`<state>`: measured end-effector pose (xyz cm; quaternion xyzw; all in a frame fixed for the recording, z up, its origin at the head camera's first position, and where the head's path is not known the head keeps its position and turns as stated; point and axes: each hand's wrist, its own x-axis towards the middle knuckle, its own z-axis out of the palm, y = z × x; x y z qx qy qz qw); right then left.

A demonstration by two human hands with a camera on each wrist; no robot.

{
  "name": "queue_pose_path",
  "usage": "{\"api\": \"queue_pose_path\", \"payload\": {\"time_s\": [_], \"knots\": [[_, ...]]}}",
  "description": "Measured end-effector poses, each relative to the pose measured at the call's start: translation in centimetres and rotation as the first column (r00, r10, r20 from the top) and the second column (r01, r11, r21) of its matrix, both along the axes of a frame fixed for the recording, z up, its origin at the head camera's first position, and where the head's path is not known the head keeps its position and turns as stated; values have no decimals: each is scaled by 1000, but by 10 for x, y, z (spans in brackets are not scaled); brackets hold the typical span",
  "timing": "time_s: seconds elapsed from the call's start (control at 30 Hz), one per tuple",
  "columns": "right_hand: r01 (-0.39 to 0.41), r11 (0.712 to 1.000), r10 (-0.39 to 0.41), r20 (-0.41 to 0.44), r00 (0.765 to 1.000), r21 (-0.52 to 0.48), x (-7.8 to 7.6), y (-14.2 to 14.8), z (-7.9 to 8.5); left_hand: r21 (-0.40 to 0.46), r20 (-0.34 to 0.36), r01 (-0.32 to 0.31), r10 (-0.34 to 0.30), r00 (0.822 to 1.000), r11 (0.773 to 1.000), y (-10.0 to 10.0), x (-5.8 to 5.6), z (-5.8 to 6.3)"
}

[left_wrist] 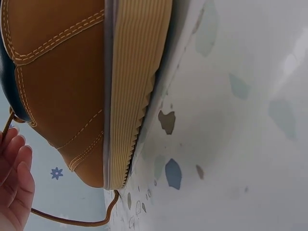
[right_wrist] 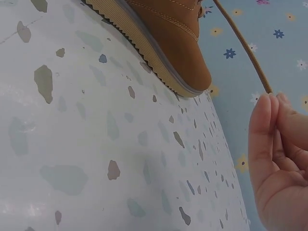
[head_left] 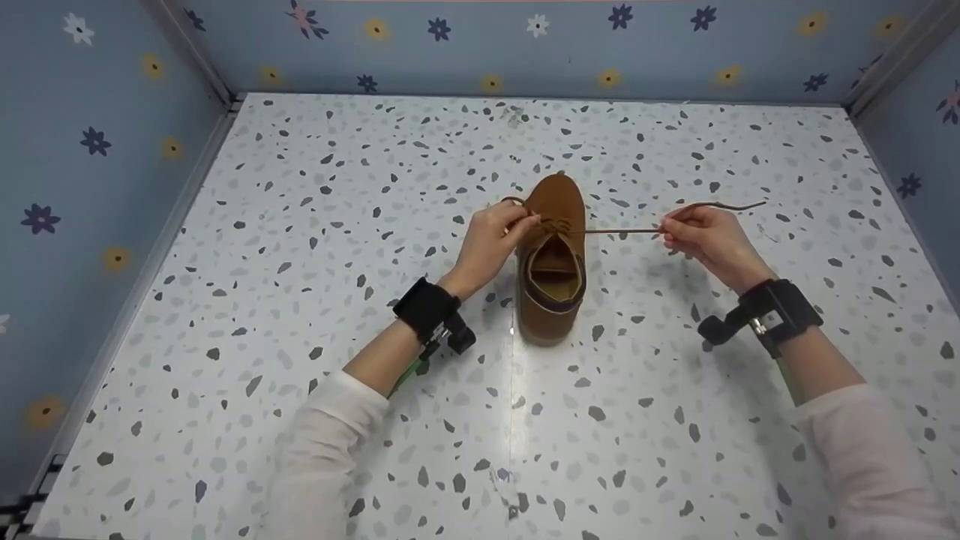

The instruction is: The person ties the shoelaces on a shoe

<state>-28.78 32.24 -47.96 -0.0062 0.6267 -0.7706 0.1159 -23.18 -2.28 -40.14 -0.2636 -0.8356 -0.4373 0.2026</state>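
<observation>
A brown leather shoe [head_left: 556,196] stands upright on the speckled tabletop, its toe pointing away from me. At its left side my left hand [head_left: 491,236] pinches one end of the brown shoelace close to the eyelets; a loose length of that lace hangs below the hand in the left wrist view. Well to the right of the shoe, my right hand [head_left: 709,238] pinches the other shoelace [head_left: 622,232] end between thumb and fingers. This side runs straight and taut from the shoe, and its free tip trails past the hand. The pale, ridged sole [left_wrist: 139,72] shows in the left wrist view.
The white tabletop [head_left: 300,225] has grey and dark flecks. Blue panels with flowers [head_left: 480,45] enclose it at the back, left and right. Each wrist wears a black strap [head_left: 427,309] with a small camera.
</observation>
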Motion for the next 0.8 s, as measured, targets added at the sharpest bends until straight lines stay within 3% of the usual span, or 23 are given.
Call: {"api": "queue_pose_path", "payload": {"time_s": [0.43, 0.8], "knots": [[89, 994, -89, 5, 996, -62, 5, 13, 1, -14, 31, 6, -6, 999, 1000, -3, 2, -3], [100, 994, -98, 35, 995, -41, 6, 16, 2, -10, 43, 12, -11, 999, 1000, -3, 3, 0]]}}
